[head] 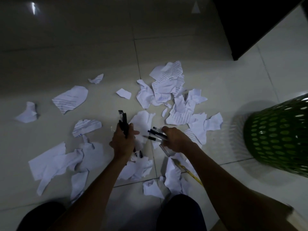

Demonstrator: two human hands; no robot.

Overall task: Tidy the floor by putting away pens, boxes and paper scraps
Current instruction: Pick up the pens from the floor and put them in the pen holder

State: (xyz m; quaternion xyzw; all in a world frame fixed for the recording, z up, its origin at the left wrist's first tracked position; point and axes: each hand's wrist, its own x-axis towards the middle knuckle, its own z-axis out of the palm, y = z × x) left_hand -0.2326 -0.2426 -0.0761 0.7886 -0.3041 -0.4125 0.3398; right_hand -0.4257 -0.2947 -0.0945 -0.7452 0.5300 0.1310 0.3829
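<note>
Left hand (122, 140) is clenched on a bundle of dark pens (123, 123), tips up, likely to keep them together. Right hand (175, 139) grips a fan of clear-barrel black-capped pens (155, 133) plus what looks like a clear box (166, 150), hard to tell. Torn lined paper scraps (168, 87) litter mid-floor (83, 39); green mesh bin (280, 139) sits at the right edge, probably for them.

Green basket (281, 139) cut off at right edge; dim, blurred.
</note>
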